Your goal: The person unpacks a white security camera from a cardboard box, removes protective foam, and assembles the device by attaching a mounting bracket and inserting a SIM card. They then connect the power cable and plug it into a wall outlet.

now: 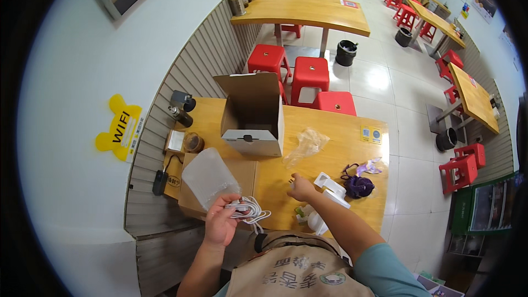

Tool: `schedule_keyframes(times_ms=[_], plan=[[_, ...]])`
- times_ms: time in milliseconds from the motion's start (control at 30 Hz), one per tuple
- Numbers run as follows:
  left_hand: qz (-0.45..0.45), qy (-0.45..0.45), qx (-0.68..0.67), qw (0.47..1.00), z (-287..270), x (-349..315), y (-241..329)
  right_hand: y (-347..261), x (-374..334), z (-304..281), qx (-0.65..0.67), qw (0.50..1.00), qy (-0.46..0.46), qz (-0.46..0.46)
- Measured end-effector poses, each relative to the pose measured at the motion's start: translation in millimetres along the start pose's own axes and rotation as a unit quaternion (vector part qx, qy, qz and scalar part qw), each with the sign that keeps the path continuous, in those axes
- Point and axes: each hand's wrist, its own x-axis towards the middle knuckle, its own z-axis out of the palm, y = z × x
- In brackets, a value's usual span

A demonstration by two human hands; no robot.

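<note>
My left hand [221,221] is closed around a coiled white cable [252,210] above the table's near edge. Its loops hang out to the right of the fingers. My right hand [302,188] is pinched near the middle of the table; a small dark tip shows at its fingers, too little to name. Beside the left hand, a translucent plastic sleeve [206,171] lies on a closed brown cardboard box [246,176]. White molded pieces [334,191] lie just right of my right hand, and a rounded white object [317,223] is partly hidden under my right forearm.
An open white carton [251,142] stands at the table's far side. Right of it lies a crumpled clear bag [309,144]. A purple bundle [359,186] sits near the right edge. Jars [193,142] line the wall side. Red stools [311,80] stand beyond the table [330,124].
</note>
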Motion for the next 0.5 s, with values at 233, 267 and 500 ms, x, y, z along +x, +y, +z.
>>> schedule_keyframes(times_ms=[233,267,500], plan=[[0.074,0.013,0.185,0.98,21.6,-9.5,-3.4,-88.8,-76.7,-74.2,0.278,0.949,-0.075,-0.128],[0.079,0.007,0.207,0.975,29.6,-12.1,-0.8,-103.6,-97.2,-86.7,0.357,0.913,-0.122,-0.156],[0.09,-0.117,0.294,0.944,71.8,-23.1,18.9,-134.8,-149.8,-112.2,0.432,0.864,-0.205,-0.156]])
